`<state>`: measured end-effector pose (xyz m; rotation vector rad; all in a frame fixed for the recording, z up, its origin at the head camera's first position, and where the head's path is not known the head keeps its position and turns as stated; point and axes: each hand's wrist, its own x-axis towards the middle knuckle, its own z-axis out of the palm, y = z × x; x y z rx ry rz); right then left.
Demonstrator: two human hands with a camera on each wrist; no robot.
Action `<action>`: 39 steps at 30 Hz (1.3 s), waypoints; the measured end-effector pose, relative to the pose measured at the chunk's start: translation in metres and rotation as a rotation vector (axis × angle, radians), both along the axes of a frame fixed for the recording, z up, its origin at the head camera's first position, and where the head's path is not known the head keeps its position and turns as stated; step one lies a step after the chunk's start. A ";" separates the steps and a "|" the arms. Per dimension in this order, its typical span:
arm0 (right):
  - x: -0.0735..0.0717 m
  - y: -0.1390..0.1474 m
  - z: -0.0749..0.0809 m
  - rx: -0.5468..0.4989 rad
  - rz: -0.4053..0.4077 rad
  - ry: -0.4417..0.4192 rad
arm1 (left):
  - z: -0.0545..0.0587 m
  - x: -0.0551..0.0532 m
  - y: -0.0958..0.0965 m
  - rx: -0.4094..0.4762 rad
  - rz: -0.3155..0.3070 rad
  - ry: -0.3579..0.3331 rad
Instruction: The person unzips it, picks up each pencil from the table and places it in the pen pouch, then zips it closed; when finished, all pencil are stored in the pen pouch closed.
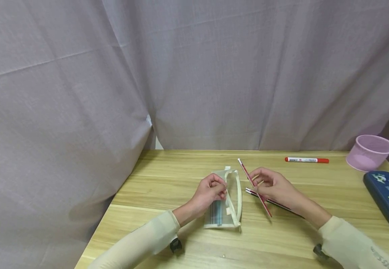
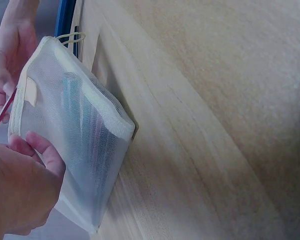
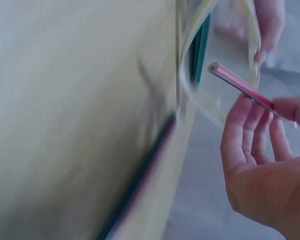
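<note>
My left hand [image 1: 210, 192] pinches the edge of a pale mesh pencil pouch [image 1: 209, 219], whose cream zipper gapes on the right side. Through the mesh, bluish and dark sticks [image 2: 80, 115] show inside. Just to the right, my right hand [image 1: 276, 186] holds a red pencil [image 1: 264, 205] between thumb and fingers, slanted beside the pouch opening. Its pale end [image 3: 214, 68] points toward the pouch in the right wrist view. Beneath that hand, dark and red pencils [image 1: 278, 204] lie on the wooden table, partly hidden by the wrist.
A red-capped white marker [image 1: 303, 160] lies near the table's back edge. At the right stand a pink basket [image 1: 366, 157] and, in front of it, a navy pencil case [image 1: 382, 200] with cartoon prints. Behind the table [image 1: 161, 179] hangs a grey curtain [image 1: 208, 82].
</note>
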<state>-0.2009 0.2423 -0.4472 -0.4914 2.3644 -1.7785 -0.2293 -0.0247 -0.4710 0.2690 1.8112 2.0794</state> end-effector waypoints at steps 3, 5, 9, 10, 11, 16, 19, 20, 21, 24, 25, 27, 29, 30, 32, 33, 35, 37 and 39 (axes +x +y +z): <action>0.003 -0.010 -0.003 -0.114 -0.021 -0.107 | 0.001 0.000 0.001 0.002 0.000 -0.004; 0.005 -0.017 -0.004 -0.177 -0.056 -0.154 | 0.001 0.000 0.002 0.003 -0.002 -0.004; 0.006 -0.029 -0.007 -0.323 -0.150 -0.228 | 0.002 -0.001 0.002 0.004 -0.004 -0.006; 0.006 -0.033 -0.007 -0.359 -0.177 -0.243 | 0.002 -0.001 0.002 0.004 -0.004 -0.006; 0.007 -0.036 -0.008 -0.392 -0.201 -0.256 | 0.002 -0.001 0.002 0.005 -0.005 -0.004; 0.011 -0.053 -0.015 -0.452 -0.267 -0.309 | 0.003 -0.001 0.003 0.004 -0.013 0.006; 0.015 -0.060 -0.021 -0.419 -0.253 -0.353 | 0.003 0.000 0.004 0.001 -0.019 0.010; 0.016 -0.062 -0.022 -0.407 -0.243 -0.370 | 0.002 0.000 0.005 -0.001 -0.022 0.010; 0.017 -0.064 -0.023 -0.400 -0.232 -0.387 | 0.002 0.000 0.005 -0.003 -0.025 0.009; 0.018 -0.068 -0.025 -0.384 -0.214 -0.430 | 0.001 0.002 0.006 -0.009 -0.032 0.009; 0.018 -0.068 -0.026 -0.379 -0.210 -0.439 | 0.001 0.002 0.007 -0.007 -0.030 0.009; 0.018 -0.069 -0.026 -0.373 -0.211 -0.450 | 0.002 0.002 0.008 -0.009 -0.027 0.010; 0.018 -0.070 -0.026 -0.365 -0.211 -0.452 | 0.002 0.002 0.009 -0.011 -0.015 0.012; 0.018 -0.071 -0.026 -0.360 -0.211 -0.452 | 0.003 0.002 0.009 -0.012 -0.008 0.013; 0.017 -0.072 -0.025 -0.355 -0.210 -0.451 | 0.003 0.002 0.009 -0.019 0.003 0.014; 0.017 -0.073 -0.025 -0.351 -0.210 -0.447 | 0.004 0.001 0.008 -0.021 0.007 0.014; 0.017 -0.075 -0.024 -0.341 -0.220 -0.450 | 0.004 0.001 0.008 -0.024 0.014 0.014; 0.016 -0.077 -0.024 -0.325 -0.228 -0.448 | 0.004 0.001 0.007 -0.029 0.017 0.012; 0.015 -0.078 -0.024 -0.308 -0.233 -0.445 | 0.003 0.001 0.007 -0.036 0.019 0.012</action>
